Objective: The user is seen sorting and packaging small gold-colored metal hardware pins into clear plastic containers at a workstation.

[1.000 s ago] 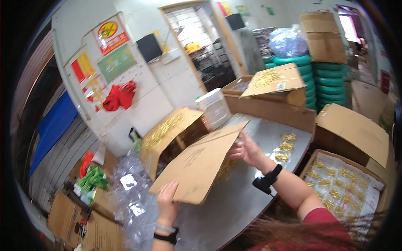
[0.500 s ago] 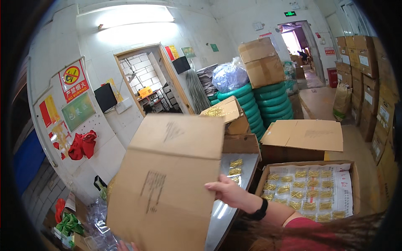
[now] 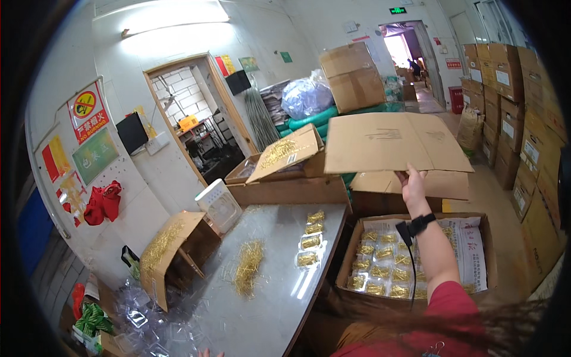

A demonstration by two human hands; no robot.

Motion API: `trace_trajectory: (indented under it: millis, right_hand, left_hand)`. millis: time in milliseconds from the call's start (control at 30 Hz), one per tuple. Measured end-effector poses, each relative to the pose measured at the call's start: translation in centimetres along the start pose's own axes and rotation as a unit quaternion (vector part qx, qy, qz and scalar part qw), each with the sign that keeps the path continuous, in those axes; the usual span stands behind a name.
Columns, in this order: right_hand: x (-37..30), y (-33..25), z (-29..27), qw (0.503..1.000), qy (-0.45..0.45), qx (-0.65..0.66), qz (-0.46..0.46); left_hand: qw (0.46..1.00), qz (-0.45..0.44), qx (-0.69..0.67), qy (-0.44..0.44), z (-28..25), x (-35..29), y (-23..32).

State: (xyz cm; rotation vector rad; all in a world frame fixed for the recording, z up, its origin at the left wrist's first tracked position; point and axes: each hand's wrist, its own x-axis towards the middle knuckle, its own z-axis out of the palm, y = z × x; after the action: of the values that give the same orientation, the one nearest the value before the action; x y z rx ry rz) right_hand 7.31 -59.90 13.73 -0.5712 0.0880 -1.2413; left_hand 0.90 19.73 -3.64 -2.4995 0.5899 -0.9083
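Observation:
My right hand (image 3: 412, 185) grips the near edge of a flat cardboard sheet (image 3: 380, 146), raised over another sheet (image 3: 410, 185) that lies on a box at the right. Only the fingertips of my left hand (image 3: 211, 353) show at the lower edge, spread over the metal tabletop with nothing seen in them. Thin gold-coloured pieces (image 3: 248, 268) lie heaped in the middle of the metal table (image 3: 279, 279). Several small clear packs (image 3: 309, 242) of them form a row along its right side. Below my right forearm, a shallow carton (image 3: 489, 256) holds rows of such packs on printed paper.
A bent cardboard piece (image 3: 178, 238) with gold pieces stands at the table's left, near loose clear plastic cases (image 3: 148, 321). Behind are a white container (image 3: 220, 205) and a tilted cardboard sheet with gold pieces (image 3: 279, 153). Stacked cartons (image 3: 505, 119) line the right wall.
The cardboard sheet has swung from in front of me, over the table, to the far right in my right hand. My left hand has come off it, and the tabletop now shows.

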Motion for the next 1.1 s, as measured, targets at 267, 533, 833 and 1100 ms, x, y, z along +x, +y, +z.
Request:
trace_trajectory:
  millis: [267,533,833,1100]
  right_hand:
    - [7.1,6.1,-7.7,0.986,0.151,-0.071,-0.001]
    - [10.8,8.8,-15.0,0.936,0.165,-0.173,0.260]
    - [1.9,9.9,-9.4,0.892,-0.063,-0.361,0.263]
    - [-9.8,14.4,3.8,0.728,-0.449,-0.436,0.278]
  left_hand:
    - [0.993,0.057,-0.041,-0.091,10.2,-7.0,-0.2]
    - [0.901,-0.126,-0.401,-0.103,-9.9,8.2,4.2]
    - [0.940,0.031,-0.313,-0.132,2.9,9.5,5.1]
    - [0.885,-0.154,-0.426,-0.105,0.9,26.7,5.7]
